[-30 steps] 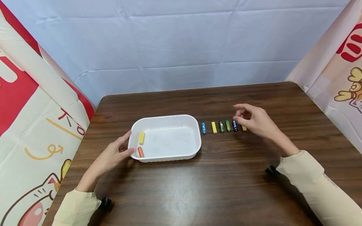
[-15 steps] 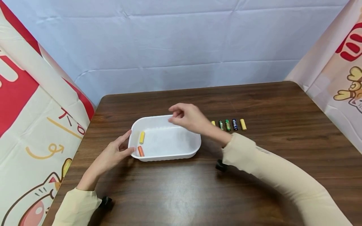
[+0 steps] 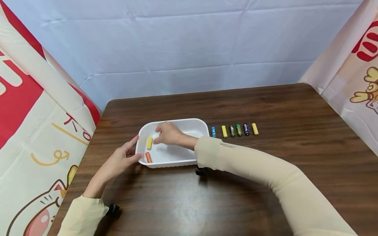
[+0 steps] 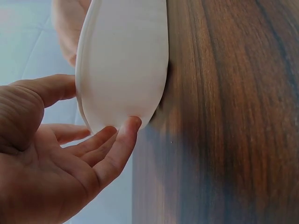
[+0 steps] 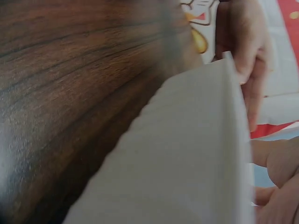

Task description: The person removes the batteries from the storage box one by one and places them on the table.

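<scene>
In the head view, the left hand [image 3: 121, 159] holds the left end of a white plastic tray [image 3: 203, 131]. The left wrist view shows its thumb at the rim and its fingertips against the outer wall. The right hand [image 3: 171, 134] reaches inside the tray, thumb and fingers apart, with no object visible between them. Just left of its fingertips lies a yellow battery [image 3: 149, 143]. An orange battery [image 3: 148, 157] lies nearer the front left corner. In the right wrist view, the tray wall [image 5: 173, 149] hides most of the right hand [image 5: 280, 186].
Right of the tray, several batteries stand in a row on the brown wooden table [image 3: 189, 193]: light blue [image 3: 213, 131], yellow [image 3: 224, 131], two green, dark blue [image 3: 246, 129] and another yellow [image 3: 255, 129]. Pale cloth [image 3: 189, 49] hangs behind the table, with printed cloths at both sides.
The right hand has moved left from the right end of the battery row, over the tray's back rim, and down into the tray. The left hand has stayed on the tray.
</scene>
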Demonstrator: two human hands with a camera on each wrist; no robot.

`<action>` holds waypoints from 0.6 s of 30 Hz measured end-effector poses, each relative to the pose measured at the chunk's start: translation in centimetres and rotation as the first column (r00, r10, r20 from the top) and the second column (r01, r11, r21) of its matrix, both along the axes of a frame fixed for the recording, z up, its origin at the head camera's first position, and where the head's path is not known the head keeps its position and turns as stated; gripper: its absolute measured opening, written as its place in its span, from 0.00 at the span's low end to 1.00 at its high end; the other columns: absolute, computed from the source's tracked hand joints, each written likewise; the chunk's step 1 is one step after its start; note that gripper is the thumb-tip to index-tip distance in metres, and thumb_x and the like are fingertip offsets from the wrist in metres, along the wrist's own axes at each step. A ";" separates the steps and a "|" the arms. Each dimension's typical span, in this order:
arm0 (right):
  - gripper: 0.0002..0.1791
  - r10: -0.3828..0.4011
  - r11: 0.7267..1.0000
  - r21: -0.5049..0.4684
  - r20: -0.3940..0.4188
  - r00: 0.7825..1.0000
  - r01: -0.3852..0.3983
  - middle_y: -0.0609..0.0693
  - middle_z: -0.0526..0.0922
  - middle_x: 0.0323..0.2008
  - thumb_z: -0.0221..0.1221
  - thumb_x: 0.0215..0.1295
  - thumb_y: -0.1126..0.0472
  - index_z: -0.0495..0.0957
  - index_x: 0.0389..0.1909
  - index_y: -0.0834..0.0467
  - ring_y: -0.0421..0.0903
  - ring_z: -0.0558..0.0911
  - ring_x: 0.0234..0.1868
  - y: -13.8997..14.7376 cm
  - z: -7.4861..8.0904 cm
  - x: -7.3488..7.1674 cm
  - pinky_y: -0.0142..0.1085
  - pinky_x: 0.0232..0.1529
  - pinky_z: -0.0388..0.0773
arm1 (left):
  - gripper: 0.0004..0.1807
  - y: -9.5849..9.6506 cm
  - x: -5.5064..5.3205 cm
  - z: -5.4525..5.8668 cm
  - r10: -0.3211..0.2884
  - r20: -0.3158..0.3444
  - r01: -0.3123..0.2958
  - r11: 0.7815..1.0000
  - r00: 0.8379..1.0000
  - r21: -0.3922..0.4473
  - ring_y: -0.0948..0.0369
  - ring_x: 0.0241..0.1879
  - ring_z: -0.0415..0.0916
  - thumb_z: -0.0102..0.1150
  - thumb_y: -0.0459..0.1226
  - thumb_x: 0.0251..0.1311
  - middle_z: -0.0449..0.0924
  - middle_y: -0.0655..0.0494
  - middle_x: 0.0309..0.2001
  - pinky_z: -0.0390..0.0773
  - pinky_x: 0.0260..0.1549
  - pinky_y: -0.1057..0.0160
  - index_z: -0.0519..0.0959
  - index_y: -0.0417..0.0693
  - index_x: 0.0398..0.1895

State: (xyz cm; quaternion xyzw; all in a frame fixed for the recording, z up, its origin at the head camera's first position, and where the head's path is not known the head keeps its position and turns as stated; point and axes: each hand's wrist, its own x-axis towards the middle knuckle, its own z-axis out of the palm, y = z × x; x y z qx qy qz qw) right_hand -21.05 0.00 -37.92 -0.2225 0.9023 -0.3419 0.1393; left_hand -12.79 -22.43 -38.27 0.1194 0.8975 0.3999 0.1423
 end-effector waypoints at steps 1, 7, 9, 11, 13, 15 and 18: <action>0.27 0.000 1.000 0.014 0.001 1.000 0.000 0.58 0.87 0.45 0.74 0.59 0.59 0.82 0.56 0.69 0.46 0.80 0.41 -0.3 -0.2 0.0 0.31 0.44 0.75 | 0.43 0.0 0.0 0.0 0.000 0.000 0.000 1.000 1.000 -0.001 0.44 0.60 0.77 0.62 0.38 0.72 0.69 0.32 0.69 0.80 0.54 0.48 0.51 0.37 0.82; 0.28 -0.039 0.997 0.063 0.043 0.998 0.037 0.58 0.85 0.54 0.76 0.56 0.58 0.83 0.55 0.68 0.49 0.80 0.49 -1.6 -1.1 0.1 0.34 0.51 0.76 | 0.43 -0.1 -0.1 -0.2 -0.005 -0.018 0.005 1.000 1.000 -0.006 0.45 0.58 0.78 0.63 0.38 0.72 0.72 0.32 0.66 0.80 0.52 0.52 0.51 0.37 0.82; 0.28 -0.059 0.995 0.077 0.050 0.997 0.055 0.56 0.85 0.54 0.77 0.56 0.57 0.83 0.55 0.66 0.47 0.80 0.47 -1.8 -1.4 0.3 0.33 0.48 0.77 | 0.43 -0.1 -0.1 -0.2 -0.005 -0.023 0.005 1.000 1.000 -0.002 0.45 0.58 0.78 0.63 0.38 0.72 0.73 0.32 0.65 0.80 0.52 0.52 0.52 0.36 0.82; 0.28 -0.068 0.993 0.097 0.042 0.997 0.064 0.54 0.85 0.54 0.77 0.55 0.56 0.84 0.55 0.64 0.45 0.80 0.46 -2.1 -1.7 0.4 0.32 0.45 0.77 | 0.43 -0.1 -0.1 -0.2 -0.003 -0.021 0.003 1.000 1.000 0.000 0.46 0.57 0.78 0.63 0.38 0.72 0.75 0.32 0.64 0.80 0.51 0.54 0.52 0.36 0.82; 0.29 -0.066 0.990 0.122 0.017 0.998 0.064 0.52 0.84 0.55 0.77 0.54 0.55 0.84 0.55 0.62 0.45 0.80 0.48 -2.3 -2.0 0.5 0.33 0.46 0.78 | 0.43 -0.1 -0.1 -0.3 -0.003 -0.017 0.003 1.000 1.000 0.002 0.46 0.57 0.79 0.63 0.38 0.72 0.75 0.32 0.63 0.80 0.51 0.55 0.52 0.36 0.81; 0.30 -0.054 0.988 0.147 -0.016 0.998 0.056 0.51 0.84 0.57 0.77 0.54 0.53 0.83 0.57 0.60 0.45 0.80 0.52 -2.4 -2.2 0.6 0.34 0.49 0.78 | 0.43 -0.1 -0.1 -0.3 -0.003 -0.016 0.003 1.000 1.000 0.005 0.46 0.57 0.79 0.63 0.37 0.72 0.75 0.32 0.63 0.80 0.50 0.56 0.52 0.36 0.81; 0.32 -0.036 0.986 0.163 -0.058 0.998 0.045 0.51 0.83 0.59 0.77 0.54 0.50 0.83 0.59 0.59 0.46 0.80 0.57 -2.5 -2.4 0.7 0.37 0.53 0.78 | 0.42 -0.1 -0.2 -0.2 -0.007 -0.026 0.007 1.000 1.000 0.007 0.46 0.56 0.79 0.63 0.37 0.72 0.76 0.32 0.62 0.80 0.50 0.56 0.52 0.36 0.81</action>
